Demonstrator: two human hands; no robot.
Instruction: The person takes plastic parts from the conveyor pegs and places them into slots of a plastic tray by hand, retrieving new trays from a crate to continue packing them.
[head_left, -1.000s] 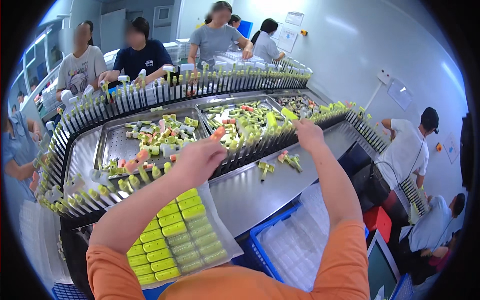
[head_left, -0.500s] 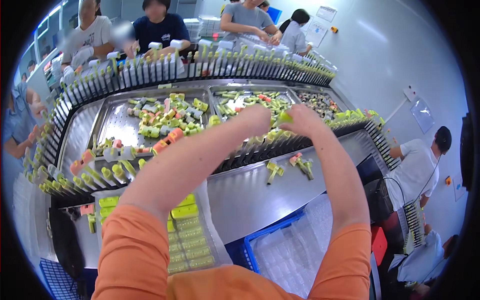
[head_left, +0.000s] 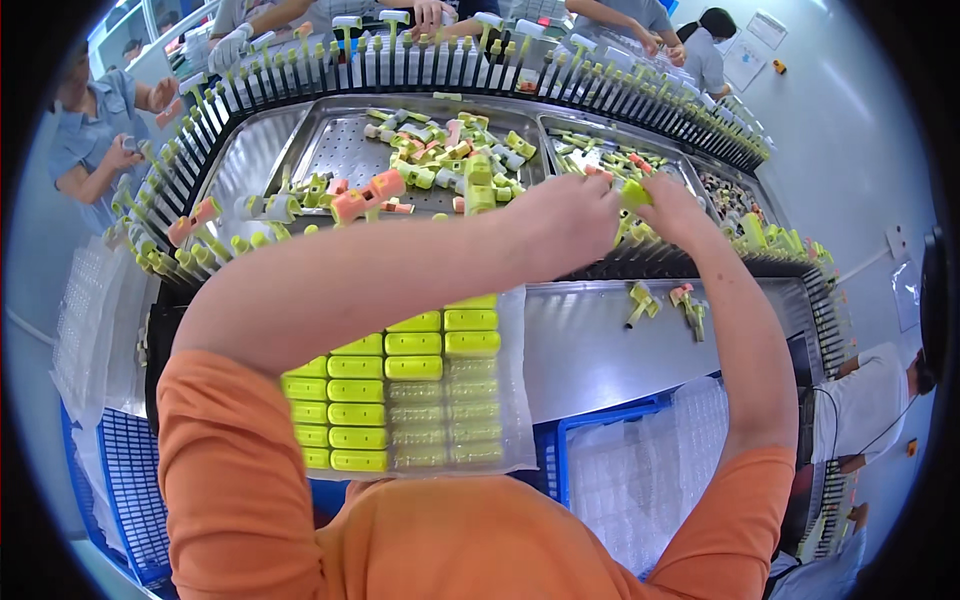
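My left hand (head_left: pixel 572 226) and my right hand (head_left: pixel 672 208) are close together above the near row of black slots. Between them is a bright yellow-green plastic piece (head_left: pixel 633 194), pinched in the fingers of my right hand. The fingers of my left hand are curled in beside the piece; whatever they hold is hidden. Under my left forearm lies a clear blister tray (head_left: pixel 445 408), partly filled with rows of yellow-green plastic blocks (head_left: pixel 357 415); several of its pockets show no block.
Metal trays (head_left: pixel 340 150) hold loose green, white and pink parts (head_left: pixel 440 150). A curved line of black slots (head_left: pixel 420 70) with upright pieces rings them. Two small assemblies (head_left: pixel 690 305) lie on the steel table (head_left: pixel 590 350). Blue crates (head_left: pixel 135 490) stand below. Co-workers sit around the line.
The view has shifted, bringing the blister tray more fully into sight and the scene higher up. Both hands stay close together around the yellow-green piece.
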